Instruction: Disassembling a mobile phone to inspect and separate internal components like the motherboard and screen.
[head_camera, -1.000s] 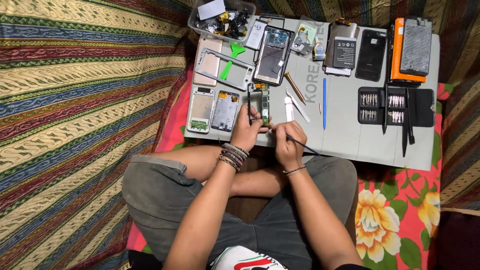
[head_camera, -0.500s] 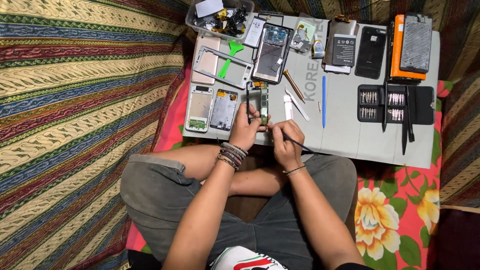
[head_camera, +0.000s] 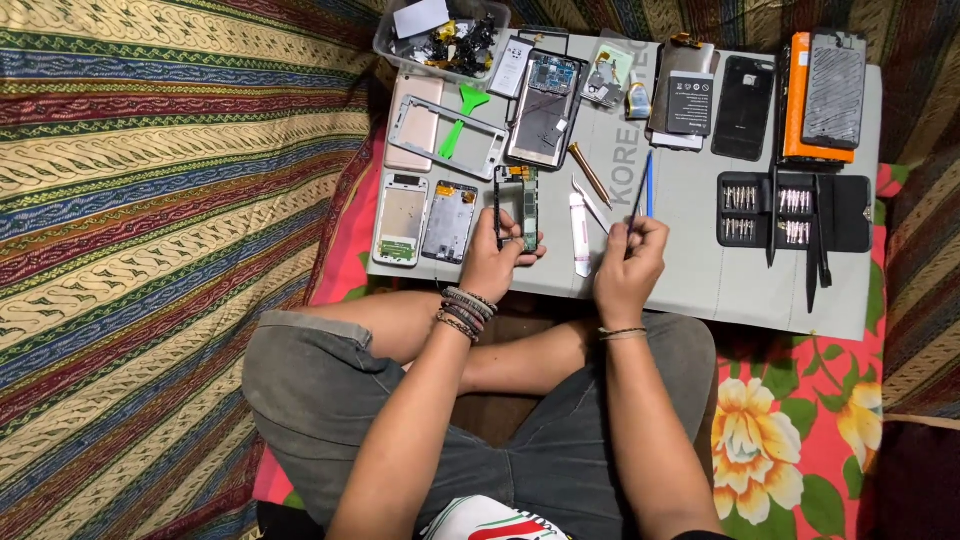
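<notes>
Two hands work over a grey mat (head_camera: 700, 270) on the floor bedding. Left hand (head_camera: 495, 262) closed round the lower end of a small opened phone (head_camera: 518, 205), pinning it flat on the mat, likely to steady it. Right hand (head_camera: 628, 268) closed on a thin dark tool (head_camera: 637, 200), tip pointing away, well right of the phone. White spudger (head_camera: 580, 232) lies between the hands. Bit kit (head_camera: 795, 212) sits far right.

Both forearms reach forward, left hand (head_camera: 497, 262) and right hand (head_camera: 628, 268) curled closed, beaded wrists
</notes>
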